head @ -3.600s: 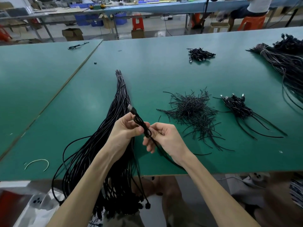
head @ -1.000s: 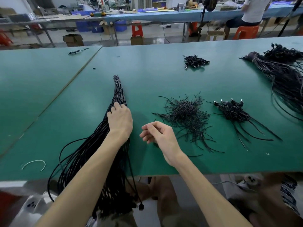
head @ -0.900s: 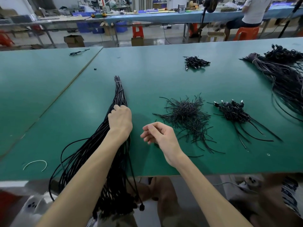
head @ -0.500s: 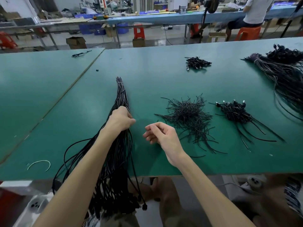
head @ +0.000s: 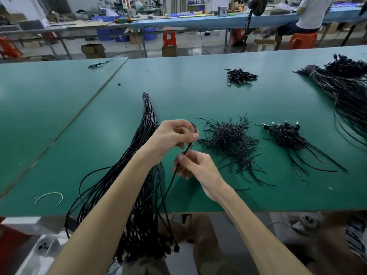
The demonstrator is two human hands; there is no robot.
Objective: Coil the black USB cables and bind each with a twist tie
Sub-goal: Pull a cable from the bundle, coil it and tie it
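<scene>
Nearest of all, below the near edge of the green table [head: 198, 96], a plug [head: 176, 249] is dangling at the end of one black USB cable [head: 170, 181], which is rising over that edge and up into both hands. Near left on the table, a white curved scrap [head: 49, 196] is lying alone.

The right hand [head: 195, 165] is pinching the cable between thumb and fingertips, the other fingers loosely curled beneath. I judge this a guiding hold, letting the strand feed through while taut. Just beyond and a little left, the left hand [head: 172, 135] is gripping the cable's upper end, fingers curled round it and the thumb pressing it against the forefinger. A small dark loop is showing at the fingertips, so the first turn of a coil seems to be forming.

Under the left forearm the bundle of loose cables [head: 148, 112] is lying lengthwise, far tips gathered and near ends hanging off the table, probably so that single strands are pulling free easily. Right of the hands, within easy reach, a heap of twist ties [head: 228, 139] is waiting. Further right a small pile of cables with plugs showing [head: 286, 135] is sitting — likely finished ones.

Farther back, another small cable pile [head: 241, 76] and, at the far right, a large dark cable mass [head: 341, 82] are resting on the table.
</scene>
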